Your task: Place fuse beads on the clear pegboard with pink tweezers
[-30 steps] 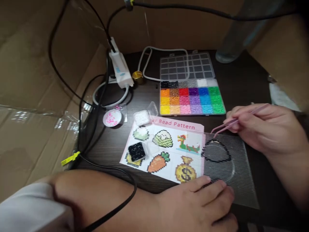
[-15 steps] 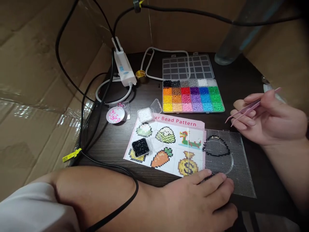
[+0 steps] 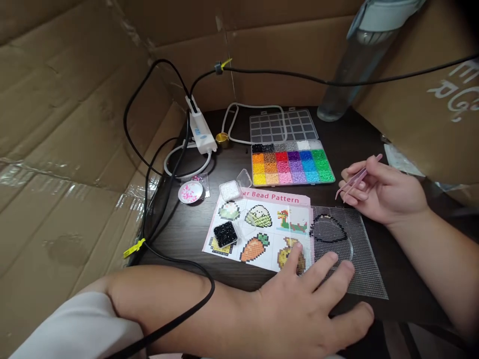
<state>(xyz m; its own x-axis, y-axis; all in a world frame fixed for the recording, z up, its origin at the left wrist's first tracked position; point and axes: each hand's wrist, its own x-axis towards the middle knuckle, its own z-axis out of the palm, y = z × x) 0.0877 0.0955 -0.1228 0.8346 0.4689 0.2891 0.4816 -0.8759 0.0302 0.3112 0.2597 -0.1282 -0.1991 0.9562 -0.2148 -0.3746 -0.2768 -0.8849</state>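
My view is a bit dim, but the beads [image 3: 294, 167] look bright and clear. The light is soft, and I can't tell where it comes from. The tape [image 3: 18, 174] on my left shines white in spots. The table [image 3: 175, 224] looks dark. The top right corner is almost black. Near the bottom left, the sleeve [image 3: 78, 326] looks stretched. The bottle [image 3: 342, 75] looks a little fuzzy.

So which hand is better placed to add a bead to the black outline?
Likely the right hand: it holds the tweezers, tips near the black outline. The left hand is spread over sheet and board.
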